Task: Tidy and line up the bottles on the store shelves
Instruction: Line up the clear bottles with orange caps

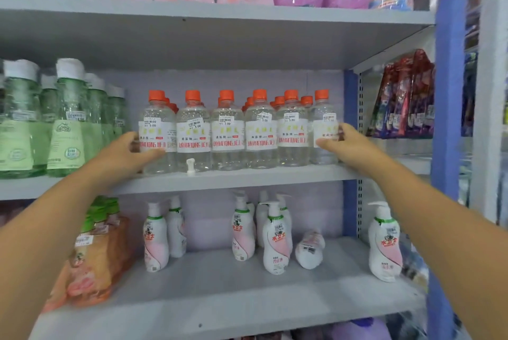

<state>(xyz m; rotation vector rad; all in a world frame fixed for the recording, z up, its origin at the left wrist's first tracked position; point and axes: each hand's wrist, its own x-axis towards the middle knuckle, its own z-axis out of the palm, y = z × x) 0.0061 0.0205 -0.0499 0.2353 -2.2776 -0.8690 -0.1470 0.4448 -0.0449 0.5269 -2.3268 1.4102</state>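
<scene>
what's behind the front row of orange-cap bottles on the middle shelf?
More orange caps show behind the front row of clear bottles, so at least one further row stands there. Their bodies and count are hidden by the front row. Behind them is the pale back panel.

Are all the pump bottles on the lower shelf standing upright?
No: one pump bottle lies tipped over on the lower shelf, between upright ones.

Even, soft indoor light, faint shadows under shelves, wide-angle bending at edges, blurred corners
</scene>
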